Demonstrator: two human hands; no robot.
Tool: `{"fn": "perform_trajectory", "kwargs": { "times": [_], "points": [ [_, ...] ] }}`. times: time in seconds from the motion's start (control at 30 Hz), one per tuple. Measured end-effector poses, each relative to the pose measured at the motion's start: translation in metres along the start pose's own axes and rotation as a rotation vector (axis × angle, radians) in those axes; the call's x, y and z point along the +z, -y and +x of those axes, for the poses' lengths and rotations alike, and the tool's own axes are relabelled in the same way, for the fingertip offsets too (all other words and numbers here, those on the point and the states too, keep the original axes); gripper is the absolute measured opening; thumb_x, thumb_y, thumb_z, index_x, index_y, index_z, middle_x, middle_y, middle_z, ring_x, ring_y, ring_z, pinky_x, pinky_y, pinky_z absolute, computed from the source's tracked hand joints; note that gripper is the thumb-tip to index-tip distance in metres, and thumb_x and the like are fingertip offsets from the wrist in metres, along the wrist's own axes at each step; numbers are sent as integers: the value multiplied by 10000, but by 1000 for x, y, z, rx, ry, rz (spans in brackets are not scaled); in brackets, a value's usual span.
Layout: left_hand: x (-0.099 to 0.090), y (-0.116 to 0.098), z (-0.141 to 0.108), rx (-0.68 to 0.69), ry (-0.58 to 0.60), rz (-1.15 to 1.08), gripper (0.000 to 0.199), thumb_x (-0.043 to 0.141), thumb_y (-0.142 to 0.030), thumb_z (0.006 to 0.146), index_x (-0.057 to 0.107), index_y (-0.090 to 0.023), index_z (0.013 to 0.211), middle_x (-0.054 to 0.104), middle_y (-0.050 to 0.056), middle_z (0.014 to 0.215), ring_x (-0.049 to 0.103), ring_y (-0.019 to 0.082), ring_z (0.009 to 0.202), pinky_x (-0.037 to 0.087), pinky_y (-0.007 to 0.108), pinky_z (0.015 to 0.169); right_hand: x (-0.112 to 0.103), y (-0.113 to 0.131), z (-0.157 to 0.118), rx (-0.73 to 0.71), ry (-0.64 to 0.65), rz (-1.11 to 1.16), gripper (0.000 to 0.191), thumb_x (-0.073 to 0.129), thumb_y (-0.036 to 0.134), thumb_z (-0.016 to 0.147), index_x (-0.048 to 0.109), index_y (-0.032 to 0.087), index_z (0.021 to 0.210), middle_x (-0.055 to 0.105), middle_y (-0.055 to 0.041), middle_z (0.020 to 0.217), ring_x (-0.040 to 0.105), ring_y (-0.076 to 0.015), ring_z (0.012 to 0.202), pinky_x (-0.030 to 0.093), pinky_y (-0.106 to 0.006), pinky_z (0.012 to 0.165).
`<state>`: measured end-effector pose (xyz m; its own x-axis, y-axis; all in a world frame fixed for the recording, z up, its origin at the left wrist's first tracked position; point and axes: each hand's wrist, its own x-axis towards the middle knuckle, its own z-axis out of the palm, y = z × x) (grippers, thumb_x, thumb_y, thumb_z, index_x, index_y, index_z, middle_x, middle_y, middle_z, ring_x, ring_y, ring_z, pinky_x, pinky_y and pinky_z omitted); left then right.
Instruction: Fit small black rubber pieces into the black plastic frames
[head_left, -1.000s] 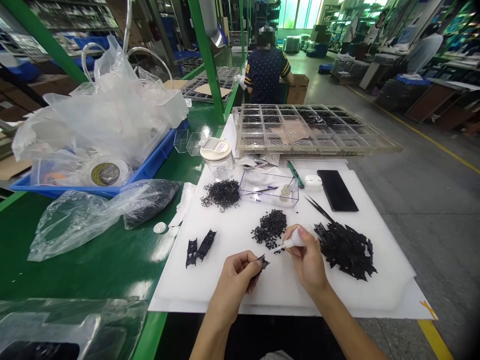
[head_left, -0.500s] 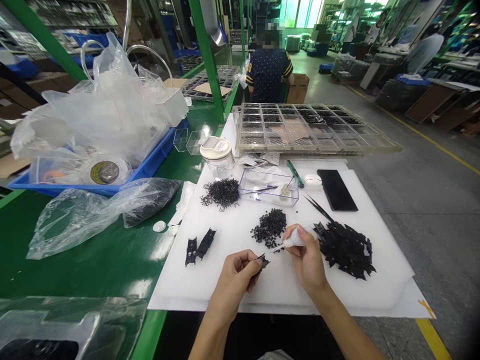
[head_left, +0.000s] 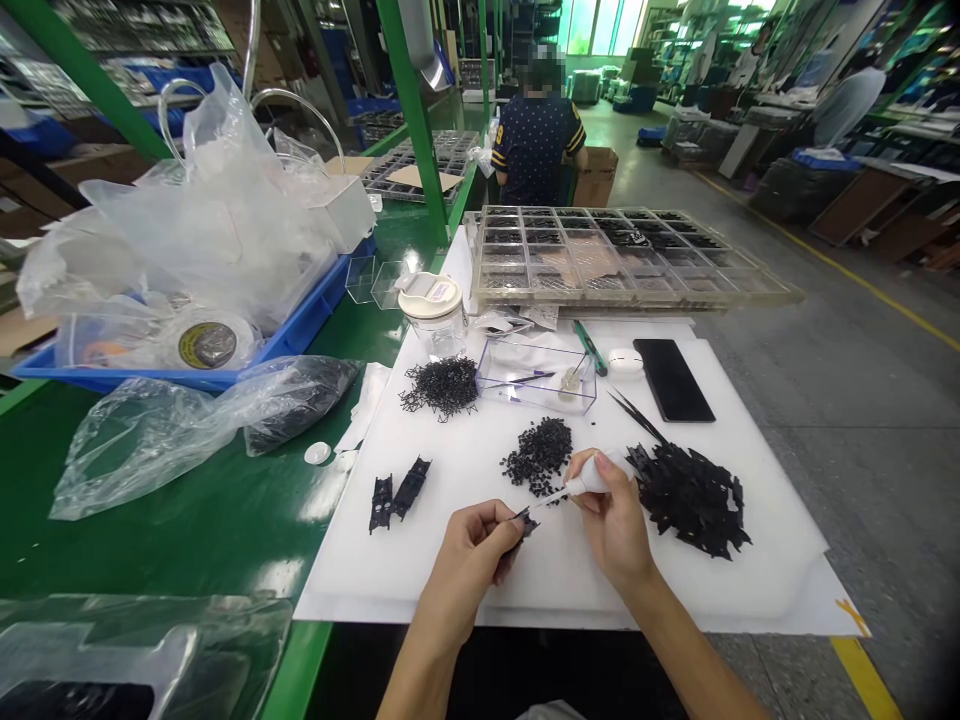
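Note:
My left hand [head_left: 480, 545] pinches a small black plastic part [head_left: 529, 523] between thumb and fingers, over the front of the white sheet [head_left: 375, 585]. My right hand [head_left: 611, 515] is closed around a white squeeze bottle [head_left: 596, 474], tilted so its thin nozzle points down-left at the part. Whether the tip touches the part I cannot tell. Just beyond the nozzle lies a heap of tiny black pieces [head_left: 538, 455]. Right of my right hand is a pile of flat black parts [head_left: 694, 500]. Two black assembled pieces [head_left: 399, 492] lie to the left.
Tweezers [head_left: 637, 414], a black phone [head_left: 673, 380], a clear box [head_left: 536, 378], a lidded tub [head_left: 433, 312] and a pile of black clips [head_left: 441, 388] stand farther back. Behind them is a compartment tray [head_left: 637, 298]. A blue bin [head_left: 315, 318] holds plastic bags. A person [head_left: 538, 145] sits beyond.
Both hands, the black part and the bottle keep almost the same pose. The view has shifted very slightly.

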<state>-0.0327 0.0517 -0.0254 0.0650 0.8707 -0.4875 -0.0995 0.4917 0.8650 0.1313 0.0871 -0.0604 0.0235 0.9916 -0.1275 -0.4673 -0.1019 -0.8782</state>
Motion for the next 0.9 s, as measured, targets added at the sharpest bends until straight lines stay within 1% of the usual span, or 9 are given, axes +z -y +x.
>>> {"fn": "perform_trajectory", "kwargs": {
  "times": [0.23, 0.5, 0.73, 0.8, 0.9],
  "points": [
    [-1, 1, 0, 2, 9, -1, 284, 661, -372, 797, 524, -198, 620, 404, -51, 551, 305, 88, 511, 194, 257, 500, -1, -1, 1, -5, -11, 1, 401, 586, 467, 973, 679, 181, 707, 332, 40, 584, 196, -111, 544, 156, -311, 525],
    [-2, 2, 1, -2, 15, -6, 276, 657, -360, 797, 516, -200, 623, 407, -52, 550, 305, 86, 509, 196, 259, 503, -1, -1, 1, -1, -8, 7, 387, 595, 462, 971, 687, 184, 718, 388, 28, 614, 206, -106, 545, 158, -308, 525],
    [-2, 2, 1, -3, 15, -5, 275, 654, -366, 798, 522, -197, 625, 406, -52, 553, 308, 86, 511, 200, 255, 503, -1, -1, 1, 1, -13, 16, 390, 609, 463, 961, 686, 176, 708, 378, 34, 601, 202, -102, 541, 157, -305, 526],
    [-2, 2, 1, -2, 11, -5, 278, 655, -371, 797, 523, -197, 625, 407, -51, 554, 308, 86, 511, 199, 255, 503, -1, -1, 1, 2, -16, 26, 388, 606, 464, 959, 681, 179, 706, 348, 41, 582, 201, -105, 540, 159, -306, 530],
    [-2, 3, 1, 0, 6, -9, 287, 661, -380, 795, 520, -198, 625, 409, -49, 558, 308, 86, 514, 196, 255, 503, -2, -1, 2, 5, -25, 53, 388, 576, 471, 966, 668, 197, 709, 252, 60, 548, 188, -116, 537, 164, -308, 537]
  ]
}}
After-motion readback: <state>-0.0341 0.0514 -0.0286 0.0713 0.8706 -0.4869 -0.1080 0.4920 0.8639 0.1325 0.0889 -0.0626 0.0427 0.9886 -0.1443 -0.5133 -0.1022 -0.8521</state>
